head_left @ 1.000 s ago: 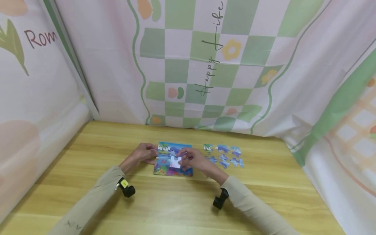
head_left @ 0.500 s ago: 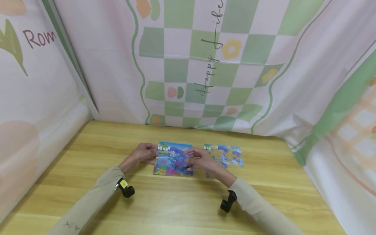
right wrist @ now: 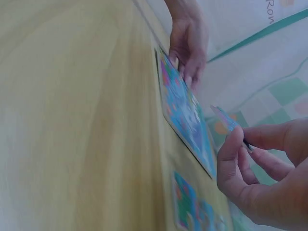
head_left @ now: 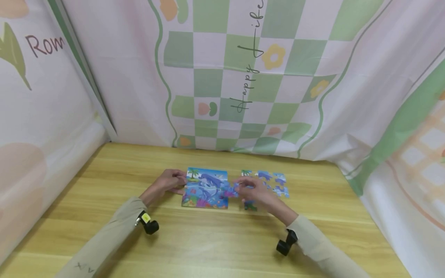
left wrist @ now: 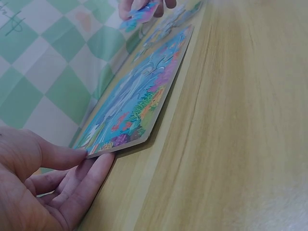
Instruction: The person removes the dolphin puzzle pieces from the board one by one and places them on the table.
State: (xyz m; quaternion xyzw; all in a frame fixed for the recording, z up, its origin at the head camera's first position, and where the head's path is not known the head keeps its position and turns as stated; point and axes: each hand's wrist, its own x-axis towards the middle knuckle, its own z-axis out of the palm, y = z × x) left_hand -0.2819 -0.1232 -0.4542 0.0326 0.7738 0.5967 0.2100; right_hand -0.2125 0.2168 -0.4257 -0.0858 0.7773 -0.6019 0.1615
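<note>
The left hand point(head_left: 169, 181) pinches the left edge of a square puzzle board point(head_left: 206, 178) printed with a dolphin and sea scene. In the left wrist view its thumb point(left wrist: 72, 158) lies at the board's top edge and fingers reach beneath. My right hand point(head_left: 256, 192) is off the board's right side, in the air between it and the loose pieces. Between thumb and fingertips it pinches a blue and purple puzzle piece point(head_left: 230, 192). The right wrist view shows that puzzle piece point(right wrist: 226, 119) tilted, seen nearly edge-on.
Several loose puzzle pieces point(head_left: 280, 191) lie on the wooden table point(head_left: 208, 243) right of the board, partly hidden under the right hand. A green-and-blue piece point(head_left: 250, 206) lies nearest the front. A checked curtain point(head_left: 240, 88) hangs behind the table.
From over the board, the right hand has moved right, keeping the puzzle piece in its fingers. The piece's pale face showed a second ago; its printed face shows now. The left hand stays at the board's edge.
</note>
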